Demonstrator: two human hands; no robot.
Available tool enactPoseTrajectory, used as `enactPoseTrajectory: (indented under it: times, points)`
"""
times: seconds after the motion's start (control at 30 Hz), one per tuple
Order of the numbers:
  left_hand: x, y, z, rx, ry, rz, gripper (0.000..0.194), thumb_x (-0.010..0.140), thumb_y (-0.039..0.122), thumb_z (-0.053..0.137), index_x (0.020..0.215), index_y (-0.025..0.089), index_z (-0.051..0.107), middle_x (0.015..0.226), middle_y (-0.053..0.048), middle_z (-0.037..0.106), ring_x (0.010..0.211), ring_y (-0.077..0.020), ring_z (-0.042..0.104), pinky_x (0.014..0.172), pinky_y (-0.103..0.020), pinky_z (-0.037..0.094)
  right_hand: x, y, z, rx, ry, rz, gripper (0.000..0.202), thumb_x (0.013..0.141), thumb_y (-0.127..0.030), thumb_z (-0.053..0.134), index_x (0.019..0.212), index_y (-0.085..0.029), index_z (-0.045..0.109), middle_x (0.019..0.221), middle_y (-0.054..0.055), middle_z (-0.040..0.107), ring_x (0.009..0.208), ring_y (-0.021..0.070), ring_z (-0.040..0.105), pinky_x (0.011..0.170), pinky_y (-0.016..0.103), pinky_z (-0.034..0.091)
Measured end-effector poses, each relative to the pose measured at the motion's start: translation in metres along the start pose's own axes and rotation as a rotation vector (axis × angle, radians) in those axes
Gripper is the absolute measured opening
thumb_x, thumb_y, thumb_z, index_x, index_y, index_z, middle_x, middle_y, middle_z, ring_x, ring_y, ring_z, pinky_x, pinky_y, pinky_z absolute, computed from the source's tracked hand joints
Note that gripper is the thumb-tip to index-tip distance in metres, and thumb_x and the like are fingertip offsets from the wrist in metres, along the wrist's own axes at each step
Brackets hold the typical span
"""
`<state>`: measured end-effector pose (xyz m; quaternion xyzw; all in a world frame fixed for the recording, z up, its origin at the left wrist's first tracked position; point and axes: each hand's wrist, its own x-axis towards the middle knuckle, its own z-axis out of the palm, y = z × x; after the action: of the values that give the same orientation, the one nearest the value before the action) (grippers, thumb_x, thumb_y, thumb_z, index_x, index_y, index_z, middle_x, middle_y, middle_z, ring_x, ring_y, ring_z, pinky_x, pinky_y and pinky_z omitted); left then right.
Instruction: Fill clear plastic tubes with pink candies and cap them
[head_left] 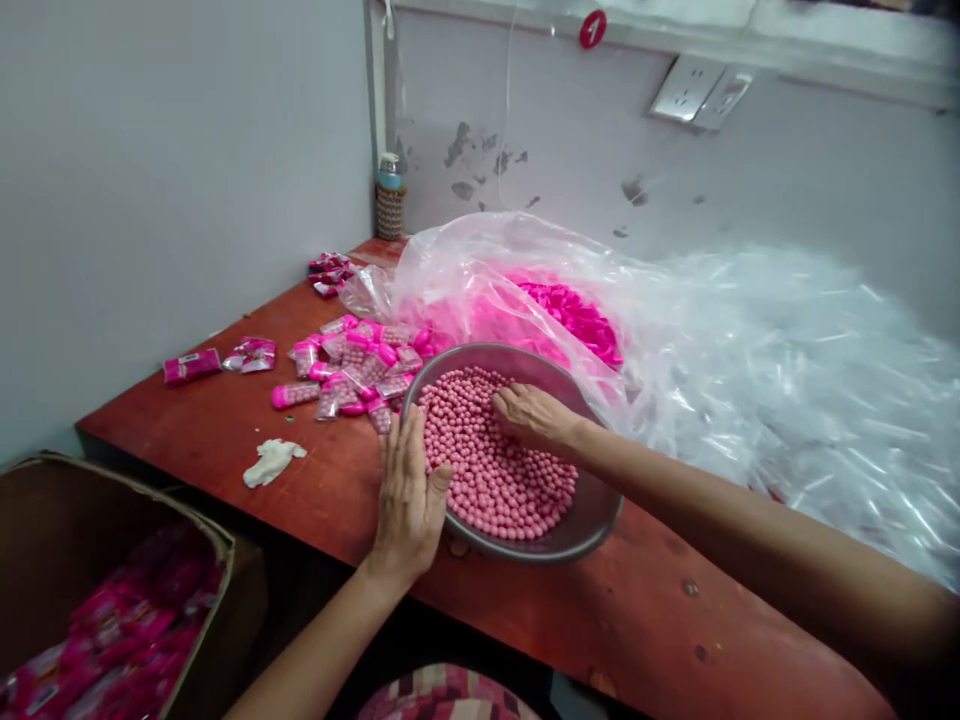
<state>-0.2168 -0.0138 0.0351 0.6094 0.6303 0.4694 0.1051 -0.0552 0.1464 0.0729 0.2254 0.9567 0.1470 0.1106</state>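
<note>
A grey bowl [600,522] stands on the red tabletop, tilted slightly, holding many small round pink balls [510,490]. My left hand [411,490] lies flat against the bowl's left rim, fingers stretched out and thumb apart. Inside the bowl, my right hand [529,415] has its fingers curled down among the balls; whatever is in them is hidden. Left of the bowl lies a pile of small clear tubes [360,365] with bright pink caps, filled with similar pink balls. Behind the bowl, a clear plastic bag [480,245] holds bright pink pieces [574,315].
Clear plastic [772,400] covers the table's right side. Pink packets [191,367] lie at the left, near a crumpled white scrap [274,462]. A cardboard box [225,560] with pink packets stands below the table's left edge. A bottle [390,195] stands in the back corner.
</note>
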Motion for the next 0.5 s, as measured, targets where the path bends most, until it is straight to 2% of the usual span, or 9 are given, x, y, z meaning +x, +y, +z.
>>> enactPoseTrajectory:
  times: [0.13,0.2,0.33,0.4,0.5]
  points:
    - [0.0,0.001,0.0,-0.051,0.011,-0.007,0.057,0.09,0.036,0.03,0.14,0.019,0.007,0.147,-0.01,0.015,0.135,-0.0232,0.007,0.109,-0.047,0.009,0.02,-0.027,-0.006,0.163,0.019,-0.243,0.014,0.078,-0.012,0.043,0.091,-0.011,0.049,0.087,0.011,0.055,0.081,0.0202,0.049,0.075,0.032,0.039]
    - [0.0,0.001,-0.001,-0.071,0.016,-0.029,0.058,0.09,0.038,0.03,0.14,0.019,0.008,0.148,-0.011,0.014,0.135,-0.0243,0.006,0.109,-0.048,0.008,0.024,-0.037,-0.004,0.348,0.022,-0.287,0.022,0.07,-0.011,0.049,0.093,-0.009,0.048,0.088,0.011,0.054,0.081,0.0202,0.049,0.075,0.033,0.04]
    - [0.0,0.003,-0.003,-0.08,-0.012,-0.053,0.058,0.09,0.039,0.028,0.14,0.019,0.006,0.148,-0.011,0.013,0.135,-0.0242,0.005,0.108,-0.05,0.006,0.019,-0.044,0.004,0.875,0.064,-0.073,0.053,0.059,-0.015,0.062,0.108,-0.009,0.042,0.096,0.008,0.052,0.084,0.0191,0.049,0.075,0.032,0.043]
    - [0.0,0.004,-0.003,-0.07,-0.015,-0.057,0.058,0.09,0.039,0.029,0.14,0.019,0.006,0.148,-0.011,0.013,0.135,-0.024,0.005,0.108,-0.05,0.006,0.014,-0.043,0.002,1.14,0.116,0.039,0.059,0.059,-0.018,0.066,0.112,-0.013,0.041,0.098,0.004,0.051,0.086,0.0178,0.048,0.077,0.032,0.043]
    - [-0.001,0.005,-0.003,-0.054,-0.018,-0.068,0.057,0.091,0.036,0.029,0.14,0.021,0.005,0.148,-0.01,0.012,0.136,-0.0233,0.004,0.108,-0.051,0.007,0.006,-0.041,-0.008,1.414,0.164,0.111,0.056,0.06,-0.023,0.07,0.109,-0.018,0.043,0.094,-0.001,0.049,0.088,0.0157,0.048,0.08,0.03,0.042]
